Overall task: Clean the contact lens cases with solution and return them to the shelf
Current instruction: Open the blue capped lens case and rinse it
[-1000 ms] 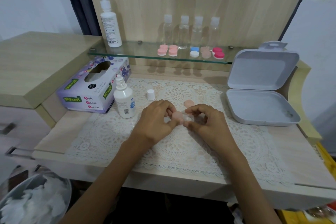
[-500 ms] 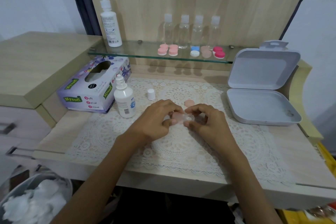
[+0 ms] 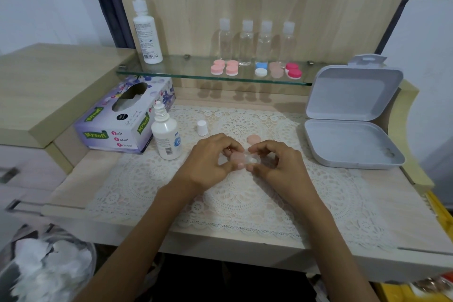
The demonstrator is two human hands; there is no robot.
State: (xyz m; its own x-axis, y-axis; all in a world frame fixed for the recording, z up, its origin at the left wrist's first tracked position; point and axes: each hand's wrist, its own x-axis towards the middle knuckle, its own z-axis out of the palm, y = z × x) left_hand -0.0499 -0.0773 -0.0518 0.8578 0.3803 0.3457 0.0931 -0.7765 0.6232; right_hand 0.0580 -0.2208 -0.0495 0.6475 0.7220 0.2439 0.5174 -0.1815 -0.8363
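Head view: the left hand and right hand meet over the mat, both pinching one lens case between thumb and curled fingers. The left grips its pink-lidded end, the right its open clear well. A loose pink lid lies just beyond the right fingers. A white cap sits beyond the left hand, with the bottle to its left. More cases sit on the shelf, well beyond.
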